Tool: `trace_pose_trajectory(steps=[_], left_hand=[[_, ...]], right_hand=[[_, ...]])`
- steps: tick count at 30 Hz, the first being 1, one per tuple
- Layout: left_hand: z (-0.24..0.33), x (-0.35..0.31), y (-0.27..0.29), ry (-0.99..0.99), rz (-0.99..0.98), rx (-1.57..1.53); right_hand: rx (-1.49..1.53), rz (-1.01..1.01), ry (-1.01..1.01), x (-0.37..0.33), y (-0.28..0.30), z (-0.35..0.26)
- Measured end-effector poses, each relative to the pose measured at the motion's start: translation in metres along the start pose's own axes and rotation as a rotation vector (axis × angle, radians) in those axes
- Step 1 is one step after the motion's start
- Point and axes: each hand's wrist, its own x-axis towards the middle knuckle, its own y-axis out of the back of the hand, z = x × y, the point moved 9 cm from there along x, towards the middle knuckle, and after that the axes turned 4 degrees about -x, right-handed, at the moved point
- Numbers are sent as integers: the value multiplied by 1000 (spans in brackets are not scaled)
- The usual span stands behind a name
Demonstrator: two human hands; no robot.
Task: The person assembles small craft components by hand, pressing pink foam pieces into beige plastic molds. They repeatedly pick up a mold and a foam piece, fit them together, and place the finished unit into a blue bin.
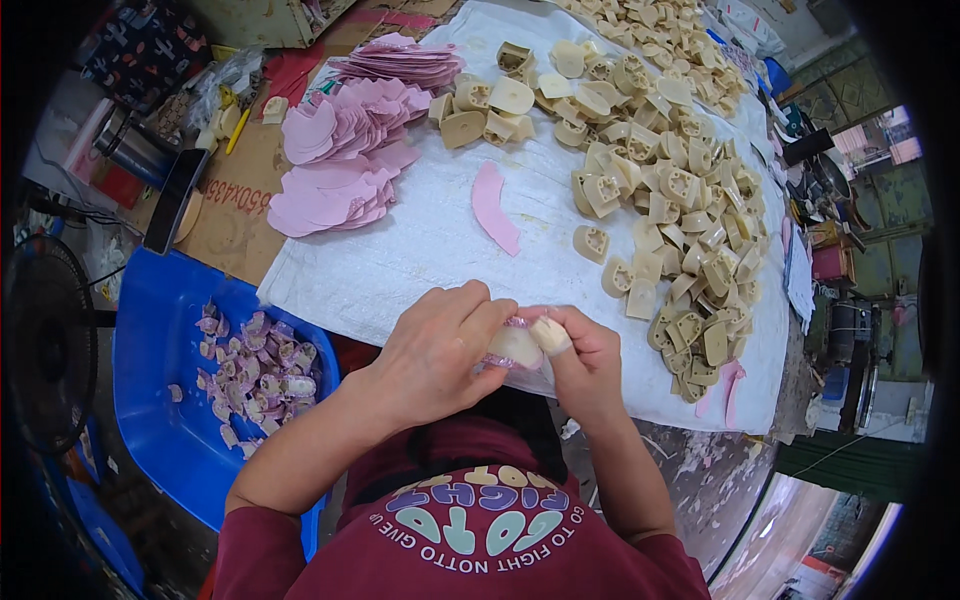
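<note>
The fingers of both hands pinch a pale shoe-heel piece (515, 347) edged in glittery pink, held over the near edge of a white-sheeted surface (400, 260). The left hand (438, 345) grips one side and the right hand (590, 362), its thumb in a cream wrap (550, 336), the other, apparently so the piece stays steady while its rim is worked; exactly how the fingertips press is partly hidden. Ahead, a curved pink strip (492, 208) lies alone, seemingly within easy reach, with white sheet showing between it and the hands. Stacked pink cutouts (345, 150) line the left edge; loose beige heels (700, 235) crowd the right, limiting sideways movement there. Beyond the surface's left corner, a blue basin (150, 370) contains pink-trimmed pieces (265, 375), perhaps placed for a short drop.
</note>
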Motion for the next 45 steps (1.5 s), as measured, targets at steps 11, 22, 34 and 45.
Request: trace_pose_trajectory(steps=[11,22,34,45], left_hand=[[-9,5,-11,139,230,-79],[-26,3,-21,322,283,-136],[-35,1,-26,363,203,-112],[-39,-11,-20,318,240,-34]], right_hand=[[3,82,5,10,4,-9],[215,73,-92,16,-3,11],[143,8,-22,10,-11,10],[132,-55,-75,19,-35,20]])
